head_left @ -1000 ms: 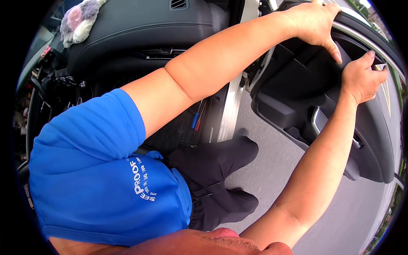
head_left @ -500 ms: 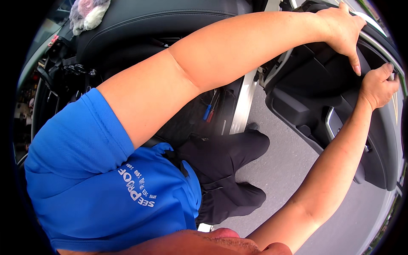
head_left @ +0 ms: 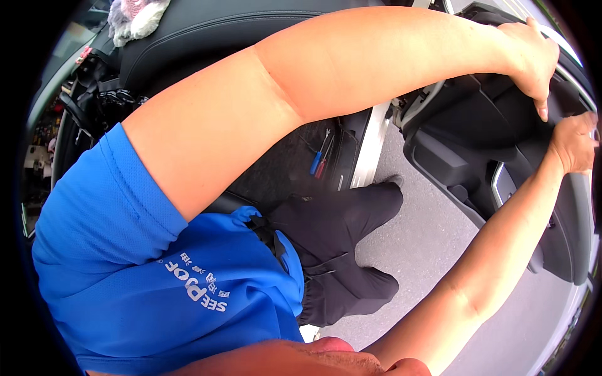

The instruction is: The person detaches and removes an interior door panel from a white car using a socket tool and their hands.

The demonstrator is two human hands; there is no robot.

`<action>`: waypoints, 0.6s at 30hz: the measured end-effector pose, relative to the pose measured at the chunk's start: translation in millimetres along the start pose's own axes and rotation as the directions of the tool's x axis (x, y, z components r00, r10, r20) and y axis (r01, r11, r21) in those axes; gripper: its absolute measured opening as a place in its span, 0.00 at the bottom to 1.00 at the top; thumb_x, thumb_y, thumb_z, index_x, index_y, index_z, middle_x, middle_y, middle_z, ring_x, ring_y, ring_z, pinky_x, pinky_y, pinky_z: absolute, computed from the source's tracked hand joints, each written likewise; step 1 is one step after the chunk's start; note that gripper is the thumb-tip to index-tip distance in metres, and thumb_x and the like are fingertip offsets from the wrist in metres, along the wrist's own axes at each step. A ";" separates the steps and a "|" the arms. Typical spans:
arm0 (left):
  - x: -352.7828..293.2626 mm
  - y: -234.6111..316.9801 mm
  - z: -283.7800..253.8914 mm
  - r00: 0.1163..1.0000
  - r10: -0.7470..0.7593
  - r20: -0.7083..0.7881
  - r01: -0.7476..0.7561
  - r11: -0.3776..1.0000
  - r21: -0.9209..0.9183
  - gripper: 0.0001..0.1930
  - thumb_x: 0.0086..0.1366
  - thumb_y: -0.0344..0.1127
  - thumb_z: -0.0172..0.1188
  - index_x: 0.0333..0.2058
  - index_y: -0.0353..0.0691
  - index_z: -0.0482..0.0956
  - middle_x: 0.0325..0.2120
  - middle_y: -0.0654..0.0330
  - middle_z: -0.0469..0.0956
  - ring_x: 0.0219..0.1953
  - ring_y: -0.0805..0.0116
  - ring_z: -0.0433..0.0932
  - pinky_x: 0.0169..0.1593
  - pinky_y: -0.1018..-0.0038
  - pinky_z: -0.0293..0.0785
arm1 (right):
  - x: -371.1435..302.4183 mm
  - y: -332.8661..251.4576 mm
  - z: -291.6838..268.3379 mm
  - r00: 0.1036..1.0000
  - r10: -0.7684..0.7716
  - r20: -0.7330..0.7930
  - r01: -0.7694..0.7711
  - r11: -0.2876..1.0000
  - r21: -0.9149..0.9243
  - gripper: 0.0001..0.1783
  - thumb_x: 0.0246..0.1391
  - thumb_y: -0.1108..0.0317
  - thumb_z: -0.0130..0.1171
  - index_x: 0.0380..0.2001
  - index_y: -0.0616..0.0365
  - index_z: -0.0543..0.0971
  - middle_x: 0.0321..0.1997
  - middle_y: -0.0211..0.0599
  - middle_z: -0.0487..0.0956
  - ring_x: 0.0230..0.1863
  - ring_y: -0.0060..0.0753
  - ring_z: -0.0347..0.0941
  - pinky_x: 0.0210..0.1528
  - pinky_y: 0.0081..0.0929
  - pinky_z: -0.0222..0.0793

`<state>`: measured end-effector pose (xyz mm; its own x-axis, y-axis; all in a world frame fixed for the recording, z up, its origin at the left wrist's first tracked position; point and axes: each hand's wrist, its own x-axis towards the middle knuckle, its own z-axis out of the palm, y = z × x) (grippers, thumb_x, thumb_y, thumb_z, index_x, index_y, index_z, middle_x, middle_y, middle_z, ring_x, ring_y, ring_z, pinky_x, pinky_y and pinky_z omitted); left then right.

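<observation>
An open car door (head_left: 464,119) with black inner trim stands at the far right. My left hand (head_left: 533,62) reaches across to its upper edge; the fingers hook over the rim and the thumb hangs on the inner side. Closer to me along that edge is my right hand (head_left: 572,145), its fingers curled over the top and partly cut off by the picture's dark border. A small gap separates the hands. Lower on the door panel are an inner handle with a silver surround (head_left: 500,183) and an armrest pocket (head_left: 433,150).
Blue- and red-handled screwdrivers (head_left: 316,163) lie on the dark car floor beside the pale door sill (head_left: 371,147). My knees in black trousers (head_left: 342,250) point toward the grey pavement (head_left: 433,238). A fluffy item (head_left: 135,19) sits on the dashboard (head_left: 213,37).
The whole view has shifted a little, so the door appears farther right. Both hands have slid slightly along the door's upper edge toward me, the right one more.
</observation>
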<state>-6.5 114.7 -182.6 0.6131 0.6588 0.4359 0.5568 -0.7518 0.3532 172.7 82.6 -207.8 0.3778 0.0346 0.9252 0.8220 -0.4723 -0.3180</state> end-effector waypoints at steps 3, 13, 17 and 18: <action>0.1 2.3 -14.7 0.993 -0.067 0.099 0.073 0.996 -0.058 0.49 0.40 0.65 0.77 0.56 0.38 0.75 0.60 0.35 0.67 0.66 0.47 0.66 0.62 0.59 0.70 | 2.2 -4.8 32.9 0.998 0.056 -0.002 -0.053 0.915 -0.400 0.35 0.69 0.48 0.43 0.56 0.77 0.63 0.53 0.70 0.69 0.55 0.67 0.67 0.57 0.57 0.64; -6.1 -11.5 -32.5 0.994 -0.026 0.106 0.016 0.995 0.099 0.61 0.42 0.64 0.76 0.68 0.38 0.56 0.64 0.29 0.58 0.65 0.42 0.66 0.64 0.54 0.67 | -101.5 -36.9 -62.9 0.956 -0.136 -0.261 0.267 0.777 0.570 0.24 0.66 0.53 0.49 0.43 0.69 0.76 0.41 0.49 0.77 0.41 0.54 0.74 0.46 0.40 0.70; -7.4 4.7 -35.8 0.988 0.001 0.156 -0.013 0.997 0.074 0.59 0.45 0.61 0.76 0.68 0.39 0.55 0.65 0.25 0.54 0.64 0.40 0.67 0.62 0.56 0.68 | -198.1 -60.5 -106.8 0.525 -0.843 0.120 0.253 0.289 0.923 0.24 0.57 0.43 0.58 0.21 0.51 0.70 0.19 0.31 0.66 0.22 0.38 0.68 0.24 0.36 0.66; -6.9 10.3 -31.6 0.990 0.030 0.139 -0.034 0.999 0.030 0.56 0.45 0.58 0.77 0.67 0.38 0.57 0.62 0.27 0.58 0.60 0.40 0.71 0.59 0.56 0.71 | -206.9 -62.4 -109.0 0.398 -0.915 0.057 0.286 0.183 0.941 0.27 0.52 0.40 0.58 0.17 0.50 0.65 0.18 0.30 0.63 0.20 0.34 0.67 0.22 0.34 0.65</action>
<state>-22.7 101.6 -155.8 0.7014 0.6332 0.3271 0.5517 -0.7730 0.3133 -3.2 8.9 -356.9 -0.5776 0.4967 0.6478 0.6593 0.7518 0.0114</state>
